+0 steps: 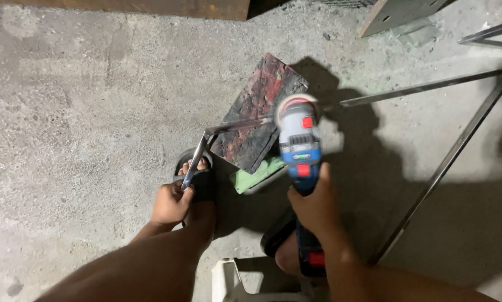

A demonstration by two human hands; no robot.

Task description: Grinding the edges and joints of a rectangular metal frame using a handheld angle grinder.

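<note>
The blue cordless angle grinder is held with its blurred disc at the corner region of a thin steel angle frame, where the frame's upper bar crosses a worn block of red-and-black-stained material lying on the concrete floor. The right hand is wrapped around the grinder's body, thumb along its side. The left hand is clenched on the short downward leg of the frame, just below the bend and just beside a sandalled foot.

To do this well, I judge the frame should stay pressed flat on the block so it does not chatter, with the left hand kept well down the leg, away from the disc. The disc should meet the metal at a shallow angle with light, even pressure. A green scrap lies under the block's lower edge; the frame's long bars run off right, so they may shift.
</note>
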